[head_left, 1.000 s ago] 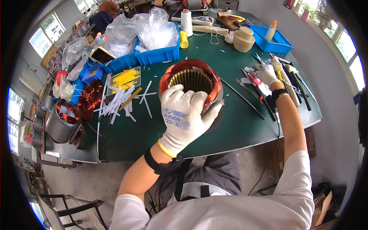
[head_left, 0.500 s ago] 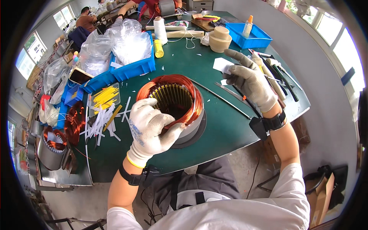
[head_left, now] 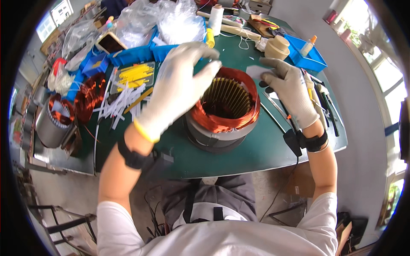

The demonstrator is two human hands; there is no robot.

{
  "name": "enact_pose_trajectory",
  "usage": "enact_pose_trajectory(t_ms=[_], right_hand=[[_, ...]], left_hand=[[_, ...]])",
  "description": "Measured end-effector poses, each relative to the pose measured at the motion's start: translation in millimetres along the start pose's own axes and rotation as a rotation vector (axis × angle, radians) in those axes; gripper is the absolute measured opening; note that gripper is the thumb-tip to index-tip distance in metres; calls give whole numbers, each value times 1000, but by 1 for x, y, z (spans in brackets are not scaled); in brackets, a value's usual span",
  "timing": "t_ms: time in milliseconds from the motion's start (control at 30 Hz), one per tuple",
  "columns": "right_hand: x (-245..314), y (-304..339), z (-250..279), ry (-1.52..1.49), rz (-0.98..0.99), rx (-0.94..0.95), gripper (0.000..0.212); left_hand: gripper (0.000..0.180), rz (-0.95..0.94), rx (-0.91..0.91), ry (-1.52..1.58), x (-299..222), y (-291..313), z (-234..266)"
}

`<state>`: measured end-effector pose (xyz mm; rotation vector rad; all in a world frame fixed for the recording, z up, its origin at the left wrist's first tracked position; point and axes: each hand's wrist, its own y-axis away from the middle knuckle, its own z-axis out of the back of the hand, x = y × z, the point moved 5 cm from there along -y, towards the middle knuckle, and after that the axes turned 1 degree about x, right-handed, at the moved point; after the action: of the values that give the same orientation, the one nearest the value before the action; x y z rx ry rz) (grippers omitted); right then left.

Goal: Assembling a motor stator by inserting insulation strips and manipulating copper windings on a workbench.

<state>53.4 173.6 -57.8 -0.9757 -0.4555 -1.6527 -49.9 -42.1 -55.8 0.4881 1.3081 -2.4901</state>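
A motor stator (head_left: pixel 222 137) stands upright on the green table in front of me. A thick ring of copper windings (head_left: pixel 252 91) crowns it, and yellowish strips line its inner bore. My left hand (head_left: pixel 183 79), in a white glove, is raised over the stator's far left side. Its thumb and fingers are apart with nothing seen between them, slightly smeared by motion. Beyond the stator's far right edge, my right hand (head_left: pixel 290 87), gloved in white with grey fingers, pinches a small piece of white paper (head_left: pixel 255 71).
Blue bins (head_left: pixel 166 52) with clear plastic bags stand at the far left. Nearer lie yellow strips (head_left: pixel 136 76) and white strips (head_left: pixel 124 102). Another stator (head_left: pixel 49 128) sits at the left edge. Hand tools (head_left: pixel 326 102) lie on the right, near a tape roll (head_left: pixel 277 47).
My left hand has let go of the winding ring's near side and risen toward its far left. My right hand still pinches the paper, now closer to the stator. The whole view has shifted.
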Motion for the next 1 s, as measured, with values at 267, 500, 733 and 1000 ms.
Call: enact_pose_trajectory(t_ms=[267,500,733,1000], right_hand=[[2,-20,-11,5,-35,167,26],[-24,-10,-14,-358,-180,104,22],[-14,-16,-21,-230,1,136,22],[-18,-29,-19,-249,-23,267,26]], left_hand=[[30,545,380,800,42,7,-45],[31,524,329,765,42,9,-43],[31,595,299,851,37,13,-37],[31,549,304,817,38,12,-40]])
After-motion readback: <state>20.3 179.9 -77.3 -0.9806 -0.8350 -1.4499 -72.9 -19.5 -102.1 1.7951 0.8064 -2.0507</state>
